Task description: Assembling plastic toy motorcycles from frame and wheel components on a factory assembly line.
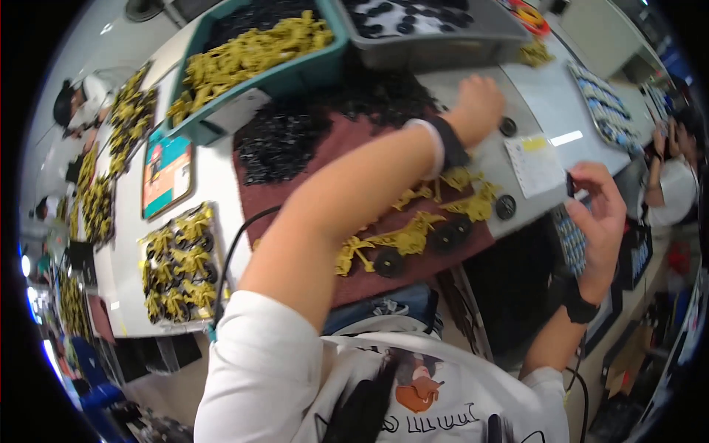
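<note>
My left arm reaches across the table, and my left hand [480,107] is near the front of the grey bin, close to a loose black wheel [508,127]. Its fingers are blurred and partly hidden, so their grip is unclear. Off to the right, my right hand [602,221] is raised, pinching a small dark piece [570,184] between thumb and fingers; it may be a wheel seen edge-on. On the maroon mat [325,294], partly under my left forearm, lie yellow toy frames [413,235] with black wheels [389,262]. Another black wheel [506,207] lies at the mat's right edge.
A teal bin [214,103] holds yellow parts; the grey bin [443,53] holds black wheels. Black parts [281,136] are heaped on the mat. A tray of yellow assemblies [181,266], a picture-covered box [167,173] and a paper [533,166] lie around. Other people work nearby.
</note>
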A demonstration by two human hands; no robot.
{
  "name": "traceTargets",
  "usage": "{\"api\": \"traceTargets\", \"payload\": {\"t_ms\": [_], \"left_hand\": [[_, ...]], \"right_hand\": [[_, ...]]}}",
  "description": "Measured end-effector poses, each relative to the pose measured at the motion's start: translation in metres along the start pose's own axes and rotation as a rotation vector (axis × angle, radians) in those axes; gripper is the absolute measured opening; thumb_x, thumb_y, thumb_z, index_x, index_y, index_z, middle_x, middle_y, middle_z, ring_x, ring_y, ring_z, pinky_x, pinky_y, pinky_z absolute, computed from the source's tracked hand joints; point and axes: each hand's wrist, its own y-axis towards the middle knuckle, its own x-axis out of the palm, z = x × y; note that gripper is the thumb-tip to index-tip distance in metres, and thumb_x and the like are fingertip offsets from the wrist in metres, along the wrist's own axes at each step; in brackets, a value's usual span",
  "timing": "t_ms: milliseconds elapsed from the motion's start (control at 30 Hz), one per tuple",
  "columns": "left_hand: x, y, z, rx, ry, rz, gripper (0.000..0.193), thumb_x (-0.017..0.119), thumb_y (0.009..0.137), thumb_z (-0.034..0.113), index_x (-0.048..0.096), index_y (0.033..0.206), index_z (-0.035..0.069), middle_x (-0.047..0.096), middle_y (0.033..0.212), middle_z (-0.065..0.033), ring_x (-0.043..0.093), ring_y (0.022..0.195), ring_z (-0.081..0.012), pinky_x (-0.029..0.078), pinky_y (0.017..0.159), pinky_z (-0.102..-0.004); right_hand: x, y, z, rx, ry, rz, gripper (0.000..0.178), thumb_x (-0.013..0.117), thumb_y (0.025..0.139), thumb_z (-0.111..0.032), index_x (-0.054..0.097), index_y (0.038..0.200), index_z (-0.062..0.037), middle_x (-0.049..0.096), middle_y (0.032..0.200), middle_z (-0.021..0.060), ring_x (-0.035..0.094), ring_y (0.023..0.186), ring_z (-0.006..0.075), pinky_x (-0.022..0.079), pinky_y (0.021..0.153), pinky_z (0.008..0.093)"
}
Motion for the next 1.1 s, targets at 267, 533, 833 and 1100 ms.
{"api": "traceTargets", "payload": {"t_ms": [267, 533, 833, 1100], "left_hand": [[0.017, 0.012, -0.004, 0.443, -0.516, -0.057, 0.033, 0.066, 0.083, 0.015, 0.058, 0.114, 0.011, 0.055, 0.115, -0.0178, 0.058, 0.099, -0.0379, 0.047, 0.084, -0.0437], [-0.035, 0.004, -0.016, 0.331, -0.335, 0.015, 0.033, 0.067, 0.073, 0.015, 0.061, 0.1, -0.001, 0.066, 0.086, -0.0186, 0.066, 0.074, -0.0292, 0.052, 0.065, -0.0379], [-0.145, -0.27, -0.072, -0.184, -0.734, 0.11, 0.043, 0.071, 0.076, 0.012, 0.06, 0.116, -0.001, 0.064, 0.108, -0.0113, 0.062, 0.097, -0.0182, 0.048, 0.083, -0.0299], [-0.123, -0.387, -0.019, -0.597, -0.622, 0.074, 0.048, 0.077, 0.063, 0.003, 0.064, 0.109, 0.005, 0.06, 0.107, -0.0119, 0.059, 0.096, -0.0281, 0.047, 0.081, -0.0333]], "right_hand": [[-0.003, -0.02, -0.004, -0.006, -0.013, 0.053, 0.033, 0.067, 0.072, -0.004, 0.059, 0.104, 0.0023, 0.057, 0.106, 0.006, 0.052, 0.095, 0.014, 0.039, 0.085, 0.0266], [0.0, -0.037, -0.007, 0.023, -0.001, 0.104, 0.038, 0.065, 0.072, -0.002, 0.057, 0.109, 0.0043, 0.057, 0.11, 0.0093, 0.052, 0.098, 0.0164, 0.039, 0.088, 0.0271], [0.132, -0.032, -0.007, -0.152, -0.056, -0.397, 0.04, 0.073, 0.066, -0.006, 0.062, 0.104, -0.0019, 0.06, 0.106, 0.0097, 0.056, 0.098, 0.0214, 0.042, 0.088, 0.0311], [0.19, -0.039, -0.01, -0.328, -0.113, -0.514, 0.04, 0.077, 0.061, -0.01, 0.064, 0.098, -0.0046, 0.063, 0.099, 0.0096, 0.056, 0.091, 0.0287, 0.043, 0.081, 0.0359]]}}
